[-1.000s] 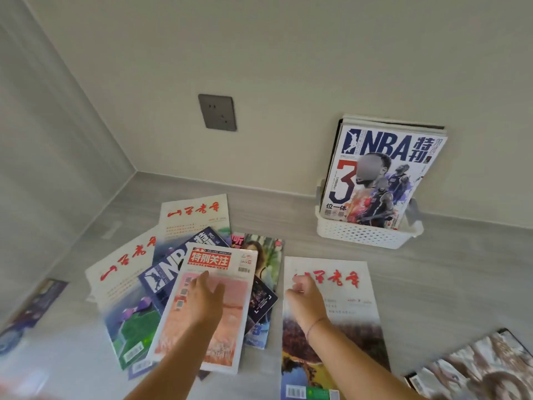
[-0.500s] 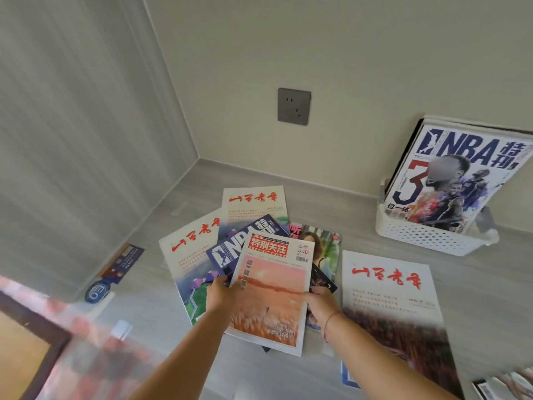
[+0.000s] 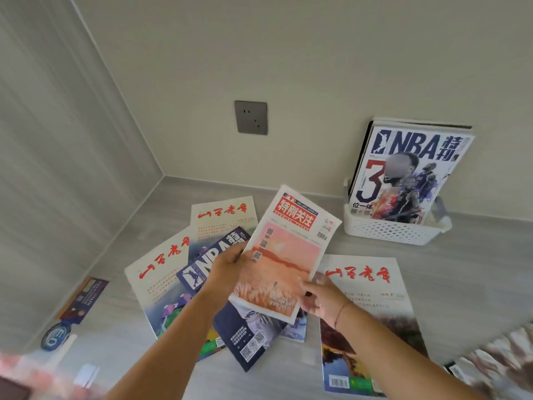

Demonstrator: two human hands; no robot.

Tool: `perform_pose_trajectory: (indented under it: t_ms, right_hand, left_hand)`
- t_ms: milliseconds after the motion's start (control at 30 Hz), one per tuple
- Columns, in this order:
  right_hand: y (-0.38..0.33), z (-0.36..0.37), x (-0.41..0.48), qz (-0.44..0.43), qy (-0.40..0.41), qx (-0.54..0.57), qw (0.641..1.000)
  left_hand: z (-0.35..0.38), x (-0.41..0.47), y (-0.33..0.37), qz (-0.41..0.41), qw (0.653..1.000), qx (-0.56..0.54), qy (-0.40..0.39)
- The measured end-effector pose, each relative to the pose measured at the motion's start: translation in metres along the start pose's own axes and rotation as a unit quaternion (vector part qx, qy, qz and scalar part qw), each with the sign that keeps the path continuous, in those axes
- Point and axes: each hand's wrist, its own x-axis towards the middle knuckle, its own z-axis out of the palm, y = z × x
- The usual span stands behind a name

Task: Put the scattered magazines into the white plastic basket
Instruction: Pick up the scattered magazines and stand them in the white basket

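Note:
A pink-covered magazine [image 3: 284, 252] with a red title box is lifted off the pile and tilted towards the right. My left hand [image 3: 227, 268] grips its left edge and my right hand [image 3: 323, 298] holds its lower right corner. Beneath lie several scattered magazines: two white ones with red script [image 3: 223, 217] [image 3: 157, 272], a blue NBA one [image 3: 207, 261], and a dark blue one [image 3: 248, 333]. Another red-script magazine [image 3: 372, 287] lies to the right. The white plastic basket [image 3: 395, 230] stands by the back wall and holds an upright NBA magazine [image 3: 409, 174], with others behind it.
A grey wall socket [image 3: 251, 117] sits on the back wall. A side wall closes off the left. A dark leaflet [image 3: 83, 298] and a round badge [image 3: 54, 337] lie on the floor at left. Another magazine [image 3: 496, 362] shows at the lower right edge.
Both hands closed on the pink magazine's edges and lifted it off the pile, turning its top towards the basket. The view swung left, then steadied.

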Motion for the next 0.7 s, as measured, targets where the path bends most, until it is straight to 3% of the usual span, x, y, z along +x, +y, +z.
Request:
perform_pose_trajectory:
  t_ms: [100,200,433,700]
  right_hand:
    - [-0.034,-0.031,-0.002,-0.054,-0.001,0.053,0.997]
    - [-0.069,-0.072,-0.005,-0.151,0.077,-0.009,0.986]
    - [-0.174,-0.158,-0.033,-0.328,0.225,-0.111,0.911]
    - [-0.24,-0.219,-0.012,-0.355,0.306,-0.137,0.873]
  left_hand:
    - [0.029,0.014,0.029,0.019,0.998,-0.035,-0.038]
    - [0.06,0.033,0.054,0.042,0.997,-0.04,-0.044]
    - [0.149,0.102,0.117,0.089,0.995,0.019,-0.04]
    - [0.246,0.166,0.153,0.11,0.993,0.047,0.008]
